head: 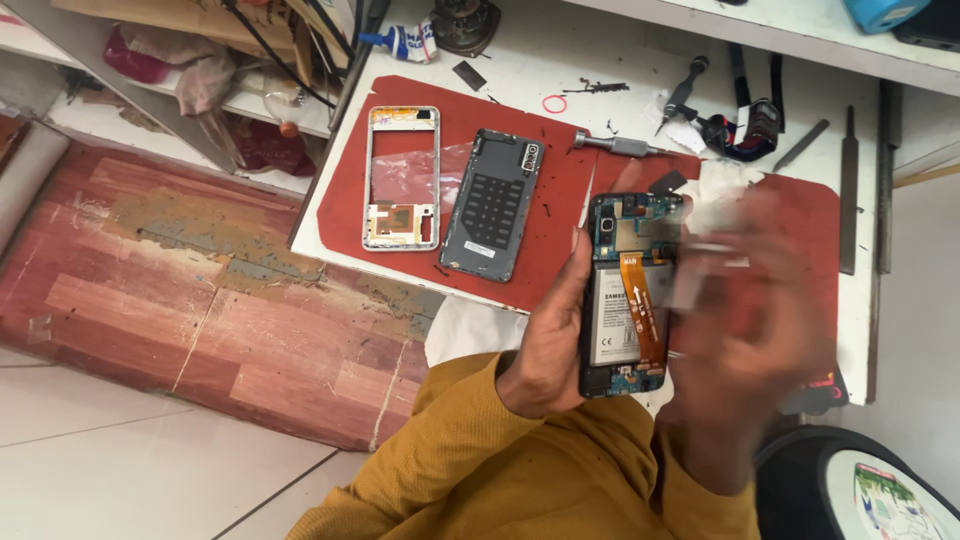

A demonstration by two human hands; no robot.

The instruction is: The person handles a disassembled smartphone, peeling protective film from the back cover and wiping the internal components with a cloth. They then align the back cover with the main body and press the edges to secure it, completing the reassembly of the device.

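Note:
My left hand (548,345) grips an opened phone (628,295) by its left edge, back side up, so its battery, orange flex cable and circuit board show. My right hand (745,315) is blurred with motion just right of the phone and overlaps its right edge. A pale smear, perhaps a small piece, shows at its fingers; what it is I cannot make out. Both sleeves are mustard yellow.
On the red mat (560,175) lie a silver phone frame (401,178) and a dark grey back cover (493,203). A screwdriver (617,146) rests behind the phone; more tools lie on the white bench (520,60). Shelves and a wooden floor are at left.

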